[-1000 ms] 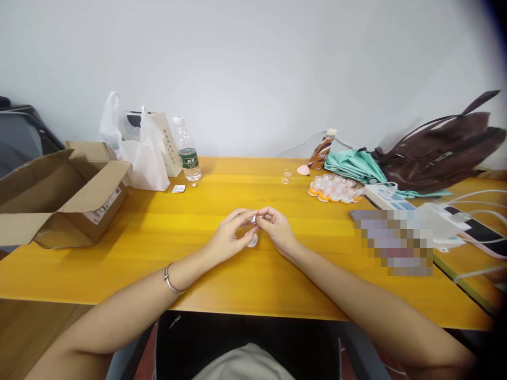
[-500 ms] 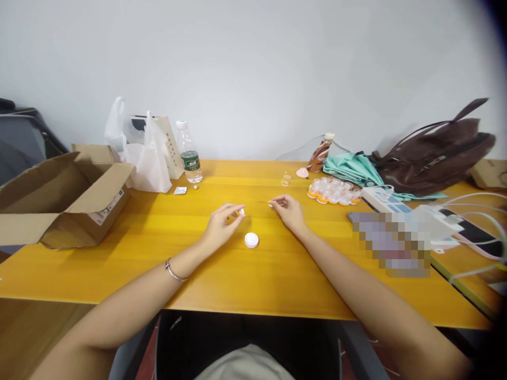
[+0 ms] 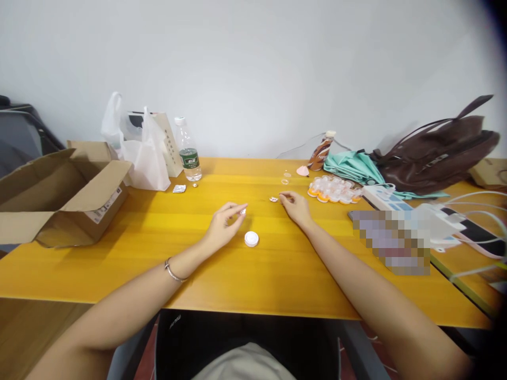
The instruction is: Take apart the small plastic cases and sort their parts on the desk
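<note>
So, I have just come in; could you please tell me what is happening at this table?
Someone is working bare-handed at a yellow table. The left hand pinches a small silvery piece, too small to identify. The right hand is just beside another shiny scrap, which lies on the table; whether this hand holds anything is unclear. Near the left hand, a round white object rests on the table.

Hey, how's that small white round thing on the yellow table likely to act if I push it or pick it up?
The white round thing lies flat and low, so a push would probably slide it rather than tip it. Its circular outline suggests it could roll on edge. Being small, it's likely light.
</note>
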{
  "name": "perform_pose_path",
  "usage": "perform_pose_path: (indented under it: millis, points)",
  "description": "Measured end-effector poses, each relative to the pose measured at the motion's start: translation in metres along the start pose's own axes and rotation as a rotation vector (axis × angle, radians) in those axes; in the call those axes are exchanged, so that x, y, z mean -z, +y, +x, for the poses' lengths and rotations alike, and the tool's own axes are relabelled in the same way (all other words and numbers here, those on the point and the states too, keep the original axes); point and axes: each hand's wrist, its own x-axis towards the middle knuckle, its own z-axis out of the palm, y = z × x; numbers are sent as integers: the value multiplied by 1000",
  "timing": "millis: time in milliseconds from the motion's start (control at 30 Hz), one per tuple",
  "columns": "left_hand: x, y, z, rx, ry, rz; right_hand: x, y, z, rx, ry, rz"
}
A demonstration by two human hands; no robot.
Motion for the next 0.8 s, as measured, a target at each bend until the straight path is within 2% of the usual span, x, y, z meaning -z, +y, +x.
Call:
perform_pose_path:
  millis: [133, 200, 333, 400, 467, 533, 667, 800]
  points:
    - [-2, 2, 0, 101, -16, -73, -2, -6, -6, 12, 30, 51]
    - [-4, 4, 0, 178, -41, -184, -7, -18, -18, 40, -16, 121]
    - [-6, 9, -1, 310, -74, -459, -19, -52, -52, 130, -262, 312]
    - [-7, 11, -1, 317, -88, -531, -23, -66, -66, 148, -399, 356]
    - [-7, 13, -2, 310, -99, -560, -25, -73, -75, 124, -477, 379]
    - [-8, 13, -3, 317, -85, -555, -26, -76, -79, 87, -478, 388]
    - [-9, 12, -3, 363, -55, -488, -26, -75, -81, 73, -397, 426]
    - [-8, 15, -3, 388, -101, -401, -24, -75, -84, 87, -454, 416]
